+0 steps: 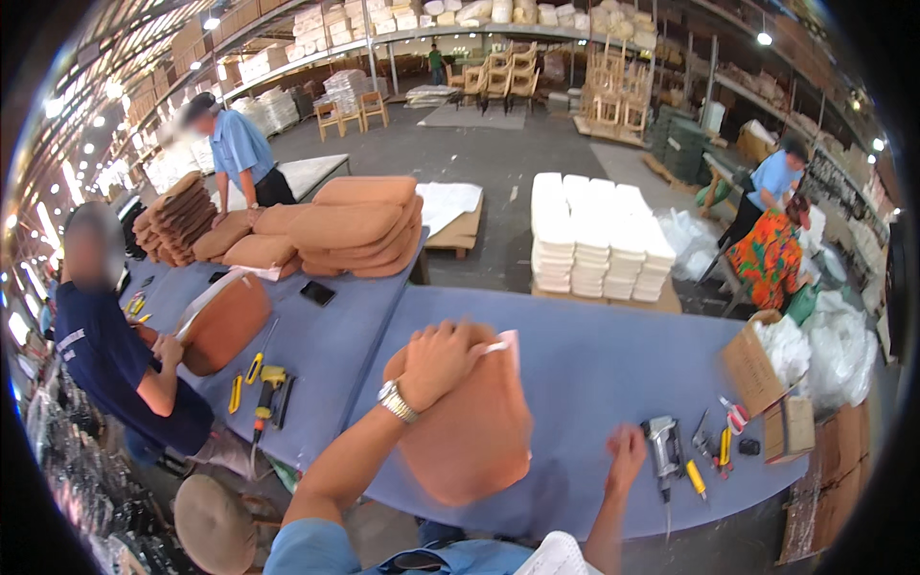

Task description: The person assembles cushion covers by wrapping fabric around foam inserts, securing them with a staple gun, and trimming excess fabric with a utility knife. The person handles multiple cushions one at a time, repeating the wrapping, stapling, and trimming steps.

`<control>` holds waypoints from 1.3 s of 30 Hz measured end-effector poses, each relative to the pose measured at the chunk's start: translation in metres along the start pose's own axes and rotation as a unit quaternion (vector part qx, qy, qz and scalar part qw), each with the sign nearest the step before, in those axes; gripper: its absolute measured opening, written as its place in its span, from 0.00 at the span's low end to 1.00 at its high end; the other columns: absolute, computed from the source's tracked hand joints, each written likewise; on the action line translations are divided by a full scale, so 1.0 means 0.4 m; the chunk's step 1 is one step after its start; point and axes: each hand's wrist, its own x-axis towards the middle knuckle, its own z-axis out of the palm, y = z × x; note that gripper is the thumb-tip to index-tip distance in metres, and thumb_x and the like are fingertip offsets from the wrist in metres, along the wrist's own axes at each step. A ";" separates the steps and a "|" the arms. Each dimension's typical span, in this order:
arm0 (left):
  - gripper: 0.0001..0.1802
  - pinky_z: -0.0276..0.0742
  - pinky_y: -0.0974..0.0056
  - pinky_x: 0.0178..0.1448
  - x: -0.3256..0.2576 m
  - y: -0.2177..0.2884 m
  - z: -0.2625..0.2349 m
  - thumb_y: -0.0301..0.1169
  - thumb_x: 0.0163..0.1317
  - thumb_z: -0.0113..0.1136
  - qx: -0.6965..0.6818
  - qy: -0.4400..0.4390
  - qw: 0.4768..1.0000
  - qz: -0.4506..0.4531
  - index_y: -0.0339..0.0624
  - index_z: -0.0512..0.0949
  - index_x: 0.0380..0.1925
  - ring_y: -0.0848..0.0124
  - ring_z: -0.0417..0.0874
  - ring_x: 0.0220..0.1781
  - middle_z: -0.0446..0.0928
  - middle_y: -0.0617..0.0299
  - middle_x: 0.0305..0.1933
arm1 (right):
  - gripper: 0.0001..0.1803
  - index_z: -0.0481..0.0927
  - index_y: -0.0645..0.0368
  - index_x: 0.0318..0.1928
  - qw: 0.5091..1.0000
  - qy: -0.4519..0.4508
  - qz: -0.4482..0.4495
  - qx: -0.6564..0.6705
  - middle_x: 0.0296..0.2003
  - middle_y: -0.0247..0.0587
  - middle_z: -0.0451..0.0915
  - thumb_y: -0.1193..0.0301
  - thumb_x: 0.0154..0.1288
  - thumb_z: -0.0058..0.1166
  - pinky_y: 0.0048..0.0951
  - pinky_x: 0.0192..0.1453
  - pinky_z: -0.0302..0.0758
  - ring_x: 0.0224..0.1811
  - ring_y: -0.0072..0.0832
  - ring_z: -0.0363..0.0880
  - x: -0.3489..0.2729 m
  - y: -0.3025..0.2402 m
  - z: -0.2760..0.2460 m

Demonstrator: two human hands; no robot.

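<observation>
Gripping the top edge of the brown pad point(470, 436) with my left hand point(446, 366), I have it at the blue table point(604, 350), near my side. My right hand point(626, 458) is apart, near the gray gun point(661, 436); it is blurry, so I can't tell if it's closed. There's room between pad and gun, and toward the far edge.

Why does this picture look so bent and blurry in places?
In the head view, the fisheye lens bows the long shelf; in the head view, the right hand's fingers look smeared, perhaps motion blur; in the head view, a ceiling lamp glares white.
</observation>
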 end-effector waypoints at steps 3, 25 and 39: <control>0.29 0.82 0.45 0.51 0.010 0.136 -0.071 0.46 0.66 0.67 -0.077 -0.040 0.996 0.032 0.41 0.78 0.61 0.48 0.86 0.51 0.83 0.47 0.52 | 0.14 0.82 0.65 0.56 0.976 -0.093 -0.195 0.004 0.51 0.41 0.85 0.71 0.78 0.53 0.29 0.60 0.78 0.54 0.27 0.82 0.034 -0.222 0.179; 0.39 0.85 0.51 0.47 -0.320 0.139 -0.010 0.56 0.51 0.81 -0.348 0.157 0.868 -0.317 0.38 0.80 0.52 0.46 0.90 0.47 0.87 0.45 0.44 | 0.17 0.87 0.62 0.36 0.867 -0.373 -0.303 -0.130 0.24 0.38 0.82 0.63 0.78 0.54 0.29 0.35 0.74 0.28 0.21 0.77 0.030 -0.413 0.536; 0.41 0.84 0.56 0.56 -0.721 0.138 0.235 0.52 0.48 0.85 -0.508 -0.023 0.820 -0.262 0.40 0.80 0.56 0.57 0.89 0.53 0.87 0.48 0.50 | 0.20 0.86 0.66 0.40 0.934 -0.276 -0.221 -0.050 0.31 0.36 0.84 0.63 0.81 0.49 0.26 0.43 0.73 0.35 0.20 0.77 -0.113 -0.425 0.274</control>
